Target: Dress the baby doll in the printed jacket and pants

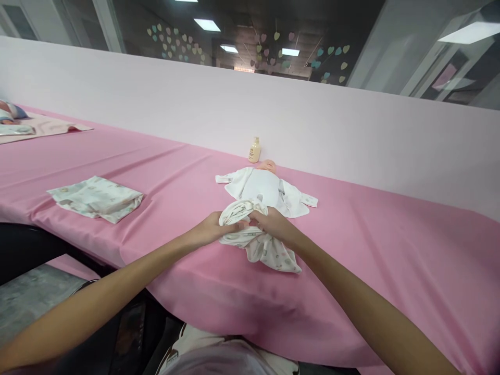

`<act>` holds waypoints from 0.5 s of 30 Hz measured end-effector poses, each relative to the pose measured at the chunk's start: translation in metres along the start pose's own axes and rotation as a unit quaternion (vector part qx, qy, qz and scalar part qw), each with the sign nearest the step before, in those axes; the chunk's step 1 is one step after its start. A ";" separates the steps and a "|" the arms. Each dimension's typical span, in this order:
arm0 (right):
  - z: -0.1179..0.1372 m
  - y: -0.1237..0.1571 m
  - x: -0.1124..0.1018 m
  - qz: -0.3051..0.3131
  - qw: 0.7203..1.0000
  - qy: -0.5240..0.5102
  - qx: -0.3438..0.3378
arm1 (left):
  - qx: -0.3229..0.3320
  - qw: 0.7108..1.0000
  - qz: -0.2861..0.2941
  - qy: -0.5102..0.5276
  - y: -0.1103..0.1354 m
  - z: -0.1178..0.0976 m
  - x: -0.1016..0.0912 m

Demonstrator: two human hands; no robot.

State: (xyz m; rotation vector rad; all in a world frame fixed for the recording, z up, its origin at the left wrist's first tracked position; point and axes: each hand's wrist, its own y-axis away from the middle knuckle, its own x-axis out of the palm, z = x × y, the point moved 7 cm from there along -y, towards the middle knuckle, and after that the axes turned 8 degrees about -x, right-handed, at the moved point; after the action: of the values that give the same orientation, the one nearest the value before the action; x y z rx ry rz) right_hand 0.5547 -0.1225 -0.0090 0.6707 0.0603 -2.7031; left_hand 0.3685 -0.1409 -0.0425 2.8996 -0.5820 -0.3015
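Note:
A baby doll (262, 183) in a white open top lies on its back on the pink table cover (390, 245), head toward the wall. At its lower end, a bunched white patterned garment (258, 245) is gathered between both my hands. My left hand (213, 227) grips the cloth's left side with closed fingers. My right hand (271, 221) pinches the cloth from the right, just below the doll's body. The doll's legs are hidden by the cloth.
A small cream bottle (254, 150) stands by the wall behind the doll's head. A folded patterned cloth (97, 198) lies to the left. Another mat with cloths (23, 125) sits at the far left. The table's front edge runs close to my body.

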 end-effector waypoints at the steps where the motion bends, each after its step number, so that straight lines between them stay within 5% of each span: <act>1: 0.000 0.000 0.004 0.000 0.999 0.029 -0.013 | -0.007 0.999 -0.023 -0.024 -0.001 0.004 -0.001; 8: -0.021 -0.008 0.023 0.012 0.988 0.154 -0.026 | -0.030 0.976 -0.120 -0.180 -0.005 0.030 -0.007; 15: -0.024 -0.004 0.021 -0.027 0.952 0.298 -0.060 | 0.013 0.942 -0.128 -0.310 -0.013 0.028 0.002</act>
State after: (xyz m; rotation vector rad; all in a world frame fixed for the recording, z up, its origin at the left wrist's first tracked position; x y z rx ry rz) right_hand 0.5466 -0.1229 -0.0396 1.4326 0.3916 -2.4195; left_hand 0.3684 -0.1335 -0.0722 2.8710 -0.2745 -1.2760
